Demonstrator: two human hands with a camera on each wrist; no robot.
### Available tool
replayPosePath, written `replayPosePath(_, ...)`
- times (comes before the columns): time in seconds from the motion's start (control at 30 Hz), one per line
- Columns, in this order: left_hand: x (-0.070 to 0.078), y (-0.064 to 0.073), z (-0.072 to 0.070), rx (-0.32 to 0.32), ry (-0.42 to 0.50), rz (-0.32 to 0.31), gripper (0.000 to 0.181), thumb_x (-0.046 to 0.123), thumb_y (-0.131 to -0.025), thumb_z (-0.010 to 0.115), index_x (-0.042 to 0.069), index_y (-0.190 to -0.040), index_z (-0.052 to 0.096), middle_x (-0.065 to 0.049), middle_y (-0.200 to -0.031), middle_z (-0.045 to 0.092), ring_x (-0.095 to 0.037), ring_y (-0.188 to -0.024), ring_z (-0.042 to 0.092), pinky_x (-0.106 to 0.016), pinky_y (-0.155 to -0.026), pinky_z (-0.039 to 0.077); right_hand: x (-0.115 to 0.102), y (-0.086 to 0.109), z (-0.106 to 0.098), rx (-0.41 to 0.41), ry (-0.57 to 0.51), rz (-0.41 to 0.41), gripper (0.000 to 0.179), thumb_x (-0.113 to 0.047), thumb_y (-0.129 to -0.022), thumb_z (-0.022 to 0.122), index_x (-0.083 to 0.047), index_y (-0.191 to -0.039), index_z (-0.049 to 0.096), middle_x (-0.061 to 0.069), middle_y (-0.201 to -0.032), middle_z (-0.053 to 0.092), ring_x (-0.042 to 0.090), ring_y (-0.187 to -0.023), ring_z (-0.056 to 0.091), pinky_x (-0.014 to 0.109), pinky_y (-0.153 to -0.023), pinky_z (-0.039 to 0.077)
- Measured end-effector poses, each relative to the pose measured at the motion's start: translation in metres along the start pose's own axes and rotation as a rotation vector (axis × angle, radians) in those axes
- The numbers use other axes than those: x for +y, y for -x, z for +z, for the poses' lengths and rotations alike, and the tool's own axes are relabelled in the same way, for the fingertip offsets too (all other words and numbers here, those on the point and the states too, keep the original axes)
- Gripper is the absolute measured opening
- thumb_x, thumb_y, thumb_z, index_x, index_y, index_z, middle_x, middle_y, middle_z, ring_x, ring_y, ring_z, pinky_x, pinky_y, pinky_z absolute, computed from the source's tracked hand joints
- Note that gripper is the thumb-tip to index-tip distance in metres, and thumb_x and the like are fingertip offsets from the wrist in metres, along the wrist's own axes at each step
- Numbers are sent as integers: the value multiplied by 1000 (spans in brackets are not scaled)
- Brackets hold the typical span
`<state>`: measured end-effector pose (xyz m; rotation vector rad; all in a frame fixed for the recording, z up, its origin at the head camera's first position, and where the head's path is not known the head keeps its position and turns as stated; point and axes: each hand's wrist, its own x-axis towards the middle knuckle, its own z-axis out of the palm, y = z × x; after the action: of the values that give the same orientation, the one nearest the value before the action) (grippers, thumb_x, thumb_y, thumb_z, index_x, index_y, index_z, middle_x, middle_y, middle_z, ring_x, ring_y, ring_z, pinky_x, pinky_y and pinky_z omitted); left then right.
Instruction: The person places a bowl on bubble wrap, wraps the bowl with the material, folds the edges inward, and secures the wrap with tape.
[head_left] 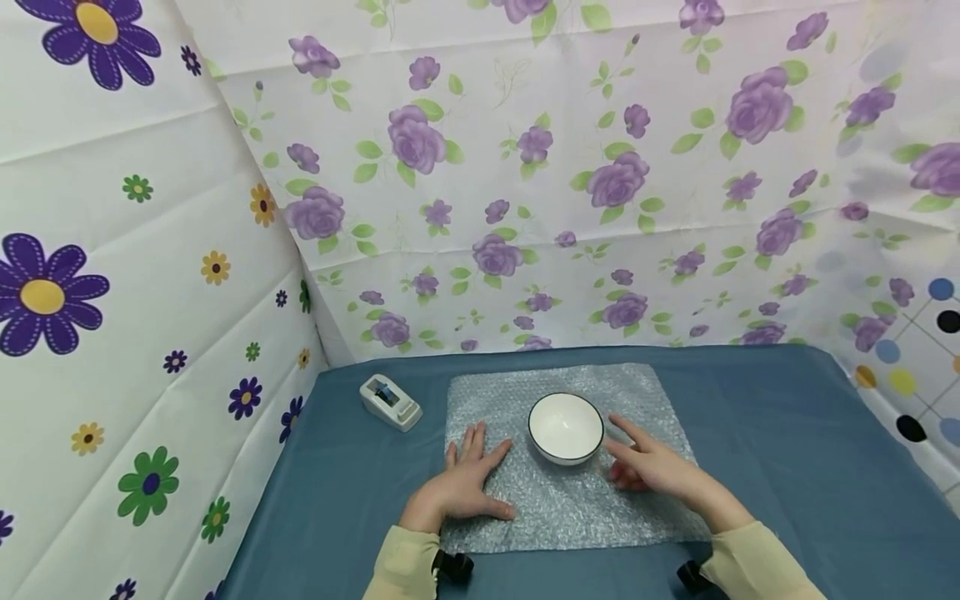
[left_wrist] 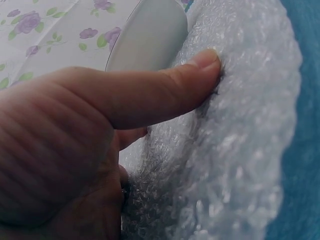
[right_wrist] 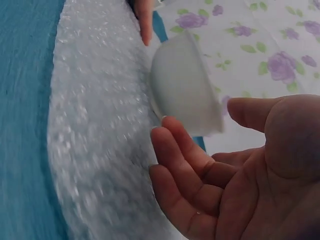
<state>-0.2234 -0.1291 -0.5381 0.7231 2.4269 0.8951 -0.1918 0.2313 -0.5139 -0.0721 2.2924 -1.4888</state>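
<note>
A white bowl (head_left: 566, 427) with a dark rim stands upright on a sheet of bubble wrap (head_left: 525, 533). My left hand (head_left: 467, 486) lies with fingers spread on the left part of the sheet, and in the left wrist view its thumb (left_wrist: 170, 92) rests on the bubbles. Just right of the bowl is my right hand (head_left: 656, 467), its index finger and thumb apart near the rim and nothing in its grasp. The right wrist view shows its loosely bent fingers (right_wrist: 185, 165) close to the bowl's side.
At the back left of the blue cloth-covered table (head_left: 322, 500) sits a white tape dispenser (head_left: 390, 402) with a small blue roll. Floral curtains (head_left: 525, 208) rise behind the table, with patterned sheets at both sides.
</note>
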Motion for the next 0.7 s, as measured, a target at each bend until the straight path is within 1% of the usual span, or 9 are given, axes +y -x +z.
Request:
replayPosePath(0.07,1,2,-1,-9,4,2,108,49,-87,88,15,-171,31,-27,-175,-15,-45,-160,-20,-71,-122,-13,1,6,-6,-13,3,2,78,-42,-115,51,-4,-172,12,14,-104,73,30,-90,72,44,-77,59)
replayPosePath(0.13,2,3,-2,-16,-2,-1,107,51,-88,87,16,-171,30,-26,-175,-16,-44,-160,-21,-70,-123,-13,2,13,-14,-17,18,4,76,-41,-115,50,-5,-172,15,15,-105,73,30,-92,72,44,-77,58)
replayPosePath(0.2,3,3,-1,-15,-13,-5,105,53,-90,84,16,-172,29,-26,-175,-16,-44,-160,-21,-70,-123,-13,3,20,-21,-10,50,14,75,-43,-115,50,-5,-171,19,14,-107,73,29,-93,72,44,-77,57)
replayPosePath(0.3,4,2,1,2,-47,-22,101,55,-93,80,17,-171,30,-25,-176,-14,-42,-161,-19,-69,-124,-12,7,30,-33,20,95,36,74,-46,-114,51,-4,-170,25,12,-109,74,28,-96,73,44,-77,57)
replayPosePath(0.4,6,1,2,16,-70,-37,99,54,-94,80,16,-171,31,-25,-176,-11,-42,-162,-17,-69,-125,-10,15,39,-44,55,130,76,75,-49,-113,52,-3,-169,29,10,-115,75,25,-99,73,44,-80,59)
replayPosePath(0.53,6,1,2,11,-42,-24,104,51,-90,85,15,-171,30,-26,-176,-13,-43,-161,-18,-69,-124,-11,27,49,-58,83,179,110,76,-51,-113,51,-1,-168,31,14,-126,72,24,-102,71,47,-81,60)
replayPosePath(0.6,4,0,2,10,-26,-12,107,54,-88,85,16,-171,30,-25,-176,-14,-43,-161,-20,-69,-123,-13,30,55,-63,91,205,119,76,-51,-113,50,-1,-167,32,17,-131,70,24,-102,71,47,-80,59)
replayPosePath(0.63,1,-1,3,11,-17,-7,108,56,-88,85,17,-172,30,-24,-176,-15,-42,-161,-21,-69,-123,-14,32,58,-65,89,214,118,76,-50,-113,50,0,-167,31,18,-129,70,25,-101,69,47,-79,58)
replayPosePath(0.7,-4,-3,5,19,-16,-5,109,58,-87,85,18,-172,29,-22,-176,-16,-40,-160,-22,-68,-123,-16,35,62,-68,97,231,126,76,-50,-113,50,0,-167,31,16,-125,69,24,-99,68,45,-76,56)
